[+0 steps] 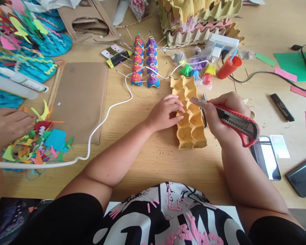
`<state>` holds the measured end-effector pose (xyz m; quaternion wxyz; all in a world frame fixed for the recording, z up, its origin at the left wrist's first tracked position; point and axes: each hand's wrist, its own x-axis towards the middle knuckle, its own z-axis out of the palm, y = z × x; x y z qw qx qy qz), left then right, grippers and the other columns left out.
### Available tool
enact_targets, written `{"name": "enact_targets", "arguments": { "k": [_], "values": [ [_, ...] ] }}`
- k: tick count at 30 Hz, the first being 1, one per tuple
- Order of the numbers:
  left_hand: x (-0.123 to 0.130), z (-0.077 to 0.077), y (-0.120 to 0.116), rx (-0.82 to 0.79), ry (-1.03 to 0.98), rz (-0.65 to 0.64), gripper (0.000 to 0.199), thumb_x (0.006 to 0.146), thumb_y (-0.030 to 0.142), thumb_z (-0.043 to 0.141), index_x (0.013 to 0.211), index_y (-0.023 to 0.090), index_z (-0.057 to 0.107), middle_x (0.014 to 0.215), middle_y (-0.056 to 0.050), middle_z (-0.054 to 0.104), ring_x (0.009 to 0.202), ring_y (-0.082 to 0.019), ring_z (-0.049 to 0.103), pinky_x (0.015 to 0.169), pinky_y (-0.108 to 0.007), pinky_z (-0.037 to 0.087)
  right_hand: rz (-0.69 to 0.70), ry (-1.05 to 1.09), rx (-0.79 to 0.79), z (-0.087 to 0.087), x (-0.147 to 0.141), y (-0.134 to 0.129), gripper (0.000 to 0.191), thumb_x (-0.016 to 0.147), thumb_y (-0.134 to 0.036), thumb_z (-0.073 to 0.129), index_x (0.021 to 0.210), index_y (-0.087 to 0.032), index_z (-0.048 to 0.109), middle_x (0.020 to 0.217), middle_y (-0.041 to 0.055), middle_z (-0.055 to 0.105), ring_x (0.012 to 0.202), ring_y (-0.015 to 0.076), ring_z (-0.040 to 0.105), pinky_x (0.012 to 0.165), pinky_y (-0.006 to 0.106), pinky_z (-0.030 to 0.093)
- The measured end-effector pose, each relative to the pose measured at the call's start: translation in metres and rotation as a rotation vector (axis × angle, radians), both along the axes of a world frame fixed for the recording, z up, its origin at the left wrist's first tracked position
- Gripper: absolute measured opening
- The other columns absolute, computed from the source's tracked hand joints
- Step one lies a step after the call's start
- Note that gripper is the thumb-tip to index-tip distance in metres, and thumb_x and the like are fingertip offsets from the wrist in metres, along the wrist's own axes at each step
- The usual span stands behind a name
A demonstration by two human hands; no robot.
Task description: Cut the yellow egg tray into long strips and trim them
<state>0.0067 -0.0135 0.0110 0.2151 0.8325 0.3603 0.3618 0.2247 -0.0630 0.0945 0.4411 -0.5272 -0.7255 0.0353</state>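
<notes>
A yellow egg carton piece (185, 136) with two rows of cups lies on the wooden table in front of me. My left hand (168, 112) rests on its left edge, fingers spread apart over the cups. In my right hand (225, 119) is a red box cutter (238, 122), its blade out and pointing left over the carton's right row. Partly hidden under the carton's right side is a pair of scissors (204, 110). Beyond the carton stand two rows of painted egg-carton figures, red ones (137, 64) and purple ones (152, 63), with pins stuck in them.
A white cable (109, 110) crosses the table. Stacked egg cartons (193, 20), a power strip (223, 42) and an orange cup (228, 67) stand at the back. A phone (266, 158) lies right. Another person's hand (10, 127) is beside paper scraps (35, 143) and a cardboard sheet (79, 98).
</notes>
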Motion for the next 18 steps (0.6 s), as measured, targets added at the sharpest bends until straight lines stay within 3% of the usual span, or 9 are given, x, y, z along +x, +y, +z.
{"name": "enact_targets", "arguments": {
  "k": [5,14,18],
  "values": [
    [0.0000,-0.0004,-0.0001,0.011,-0.032,-0.038,0.011,0.089,0.023,0.074,0.100,0.025,0.075,0.117,-0.003,0.076,0.137,-0.028,0.058,0.117,-0.051,0.049,0.031,0.029,0.018,-0.0025,-0.0001,0.0007,0.011,0.090,-0.034,0.070,0.084,-0.028,0.064,0.070,-0.0003,0.068,0.059,0.0162,0.061,0.058,0.035,0.053],
    [0.0003,0.0037,-0.0029,0.087,0.004,0.035,0.011,0.086,0.027,0.075,0.097,0.024,0.078,0.099,-0.003,0.076,0.107,-0.024,0.063,0.103,-0.045,0.051,0.055,0.068,-0.043,-0.0066,0.0013,0.0037,0.017,0.090,-0.042,0.070,0.083,-0.029,0.062,0.069,-0.0007,0.065,0.059,0.0186,0.062,0.062,0.038,0.053],
    [0.0020,0.0051,-0.0042,0.073,-0.012,-0.041,0.012,0.086,0.026,0.075,0.098,0.025,0.077,0.096,-0.002,0.075,0.105,-0.023,0.064,0.101,-0.043,0.052,0.050,0.076,-0.047,-0.0054,-0.0004,0.0026,0.016,0.089,-0.041,0.069,0.082,-0.029,0.062,0.068,-0.0020,0.064,0.058,0.0170,0.060,0.061,0.037,0.053]
  ]
}}
